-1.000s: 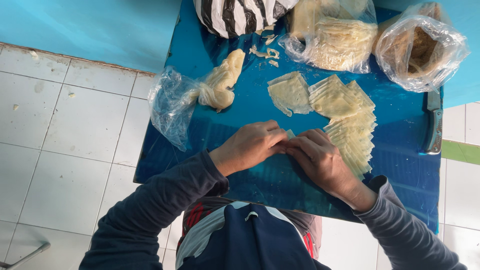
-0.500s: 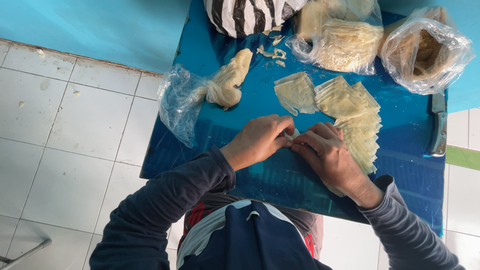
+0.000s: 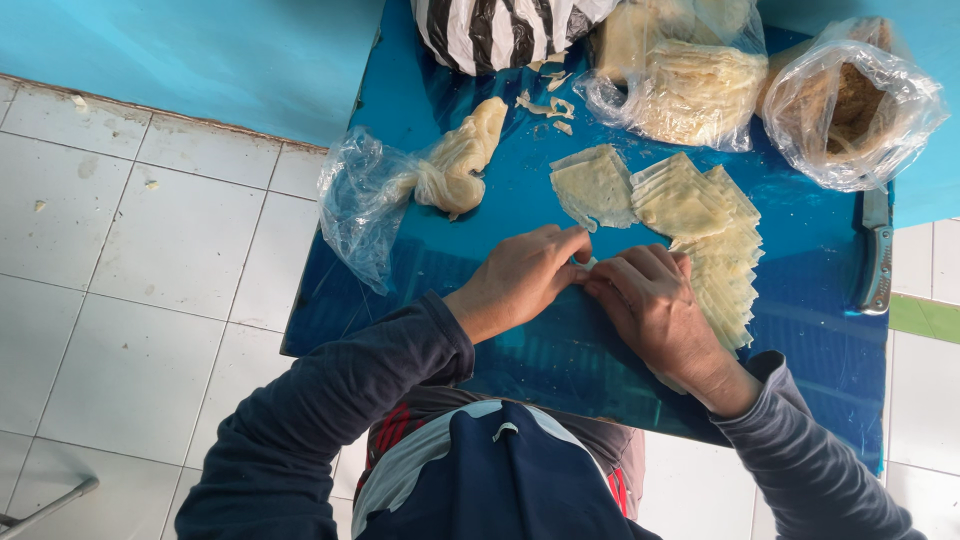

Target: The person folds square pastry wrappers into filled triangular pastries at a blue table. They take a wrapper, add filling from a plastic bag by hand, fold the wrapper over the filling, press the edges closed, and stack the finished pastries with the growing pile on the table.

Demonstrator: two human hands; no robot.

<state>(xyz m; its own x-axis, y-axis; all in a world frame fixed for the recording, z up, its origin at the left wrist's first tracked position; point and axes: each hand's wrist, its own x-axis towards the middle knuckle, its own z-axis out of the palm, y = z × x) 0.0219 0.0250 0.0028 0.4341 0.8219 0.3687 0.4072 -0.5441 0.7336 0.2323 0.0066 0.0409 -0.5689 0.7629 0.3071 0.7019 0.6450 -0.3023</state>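
My left hand (image 3: 525,275) and my right hand (image 3: 655,305) meet fingertip to fingertip over the blue table (image 3: 480,230), pinching a small pale piece of dough wrapper (image 3: 590,263) that is mostly hidden by the fingers. Just beyond my right hand lies a fanned row of thin pale triangular wrappers (image 3: 715,245). A separate single folded wrapper (image 3: 592,185) lies further out, beyond my left hand.
A twisted lump of dough (image 3: 465,160) sits half out of a clear plastic bag (image 3: 360,205) at the table's left edge. At the far side stand a striped bag (image 3: 500,30), a bag of wrappers (image 3: 690,85) and a bag of brown filling (image 3: 855,100). A knife (image 3: 876,255) lies at the right edge.
Both hands stay together at the same spot, with only small finger movements on the piece between them. The view has shifted slightly.
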